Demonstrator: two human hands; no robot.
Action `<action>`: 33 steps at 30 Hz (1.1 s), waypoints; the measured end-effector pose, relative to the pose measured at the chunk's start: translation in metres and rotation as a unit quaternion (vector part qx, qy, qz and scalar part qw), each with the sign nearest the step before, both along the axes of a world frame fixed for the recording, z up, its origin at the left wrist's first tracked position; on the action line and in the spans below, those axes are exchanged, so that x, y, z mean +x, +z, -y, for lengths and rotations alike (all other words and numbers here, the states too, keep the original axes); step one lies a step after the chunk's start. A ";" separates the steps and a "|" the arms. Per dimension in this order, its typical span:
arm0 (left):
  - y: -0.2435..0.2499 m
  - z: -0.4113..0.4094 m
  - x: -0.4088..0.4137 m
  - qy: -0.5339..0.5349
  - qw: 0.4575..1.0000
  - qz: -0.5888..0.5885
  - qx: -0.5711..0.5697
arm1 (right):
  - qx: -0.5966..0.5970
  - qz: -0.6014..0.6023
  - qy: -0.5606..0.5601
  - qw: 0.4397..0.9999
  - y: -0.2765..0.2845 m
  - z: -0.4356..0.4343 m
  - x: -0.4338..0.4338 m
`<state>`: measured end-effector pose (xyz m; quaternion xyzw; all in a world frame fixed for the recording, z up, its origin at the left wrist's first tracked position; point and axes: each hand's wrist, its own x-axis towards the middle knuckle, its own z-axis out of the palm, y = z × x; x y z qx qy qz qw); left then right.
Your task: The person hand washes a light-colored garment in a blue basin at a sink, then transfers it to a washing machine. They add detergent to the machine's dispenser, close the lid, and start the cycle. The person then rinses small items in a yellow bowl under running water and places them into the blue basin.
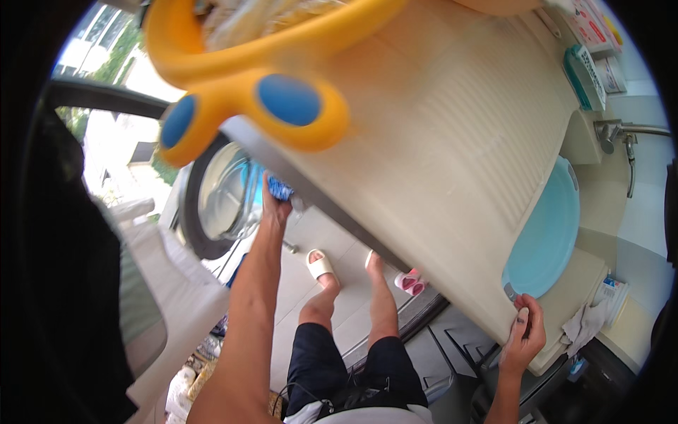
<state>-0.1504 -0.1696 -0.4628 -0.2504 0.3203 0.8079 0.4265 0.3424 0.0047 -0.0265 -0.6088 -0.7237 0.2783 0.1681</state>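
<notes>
My left hand [275, 200] is at the open round door [193, 201] of a front-loading washing machine, below the counter's edge. It is against a blue patterned item [279, 187]; whether it grips this is partly hidden. My right hand [524, 331] rests at the near corner of the ribbed washboard counter [424, 175], its fingertips by the rim of a light blue plastic basin [551, 233] that sits in the sink. Whether those fingers pinch anything is unclear.
A blurred yellow plastic object with blue ovals [288, 99] looms close overhead. A metal faucet [609, 132] and boxes [585, 77] are at the right. Pink slippers [411, 282] lie on the floor under the counter. A grey cloth [585, 326] hangs near the sink.
</notes>
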 end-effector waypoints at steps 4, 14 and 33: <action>0.030 -0.116 -0.019 -0.188 0.965 -0.162 0.081 | 0.009 -0.004 -0.014 1.000 -0.001 0.003 0.000; 0.026 -0.133 -0.021 -0.206 0.974 -0.099 -0.005 | 0.039 0.050 -0.037 0.997 0.003 0.003 -0.009; 0.172 0.004 0.078 -0.162 0.954 -0.101 -0.230 | 0.051 -0.017 -0.065 0.996 -0.003 -0.005 -0.008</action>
